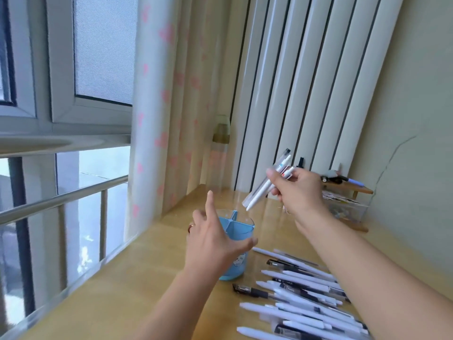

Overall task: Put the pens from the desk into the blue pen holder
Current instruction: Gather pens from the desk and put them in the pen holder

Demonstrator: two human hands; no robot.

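Pens [301, 303], mostly white-bodied with a few black and clear ones, spread in a loose heap across the lower right of the frame on the wooden desk [147, 290], tips pointing left. Just beyond them, left of centre, a blue pen holder [236, 263] standing upright on the desk, its inside split by blue dividers into compartments, a small white printed figure on its side. Left hand [215, 239] wrapped around the holder's near wall, thumb on the right side touching the rim, index finger raised and pointing up, the others curled round the far side; a ring [191, 227] on one finger. Higher, right of centre, right hand [297, 190] closed on a small bundle of held pens [266, 184], two white and at least one clear with a black cap, tilted steeply with the lower tips just above the holder's open top, not touching it. Farther back at right, a low wooden shelf [353, 190] against the wall, carrying small dark items too blurred to name. Behind the desk, a curtain [169, 106] with pink hearts, a green-capped bottle [221, 133] beside it, white vertical panels [306, 82], and at far left a window [73, 69] with a metal rail [63, 200].
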